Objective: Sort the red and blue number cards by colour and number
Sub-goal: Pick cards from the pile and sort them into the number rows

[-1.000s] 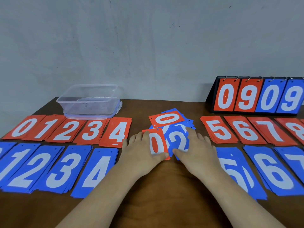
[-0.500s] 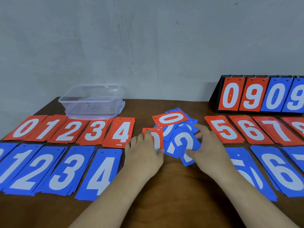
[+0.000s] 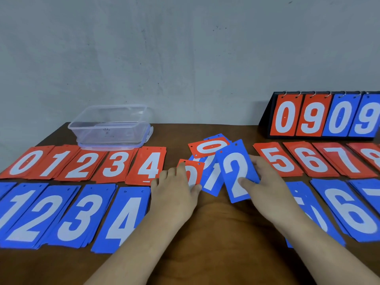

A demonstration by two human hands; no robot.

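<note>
A loose heap of red and blue number cards lies at the table's middle. My right hand [image 3: 265, 188] pinches a blue 2 card [image 3: 236, 171], thumb on its face, and holds it tilted above the heap. My left hand [image 3: 174, 192] grips a red 0 card [image 3: 192, 173] at the heap's left edge. Under them show a blue 1 card [image 3: 211, 179] and another red 0 card [image 3: 209, 148]. Sorted red piles 0 to 4 [image 3: 82, 163] and blue piles 1 to 4 [image 3: 67, 214] lie on the left. Red piles 5 to 7 [image 3: 308, 159] and blue piles [image 3: 353, 210] lie on the right.
A clear plastic box [image 3: 111, 126] stands on its lid at the back left. A black flip scoreboard [image 3: 327, 116] showing 0 9 0 9 stands at the back right. The brown table [image 3: 216, 243] is bare between my forearms.
My right hand has lifted the blue 2 card off the heap and raised it toward the right. My left hand has closed on the red 0 card, and a blue 1 card is uncovered.
</note>
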